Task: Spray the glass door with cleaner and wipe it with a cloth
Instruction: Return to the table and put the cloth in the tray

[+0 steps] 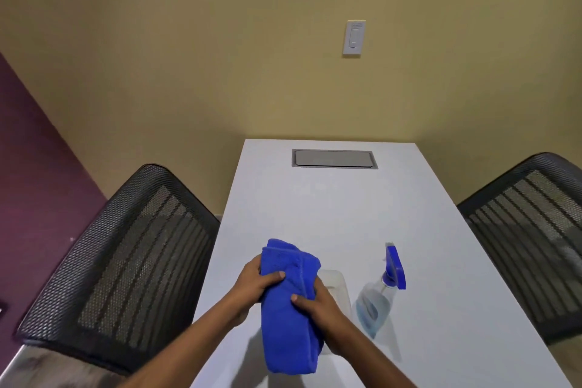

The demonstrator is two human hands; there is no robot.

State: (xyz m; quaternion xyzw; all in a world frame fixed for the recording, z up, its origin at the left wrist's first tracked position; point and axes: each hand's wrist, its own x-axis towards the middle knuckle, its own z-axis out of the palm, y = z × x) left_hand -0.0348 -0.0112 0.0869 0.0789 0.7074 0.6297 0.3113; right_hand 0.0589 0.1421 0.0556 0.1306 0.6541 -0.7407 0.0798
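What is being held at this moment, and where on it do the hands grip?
Both hands hold the folded blue cloth: the left hand on its upper left side, the right hand on its right edge. The spray bottle stands untouched.

We see both bare forearms rising from the lower edge of the frame and meeting at lower centre. Our left hand point(256, 282) curls its thumb over the folded blue microfibre cloth point(289, 309); our right hand point(318, 309) clasps the same cloth from the opposite side.
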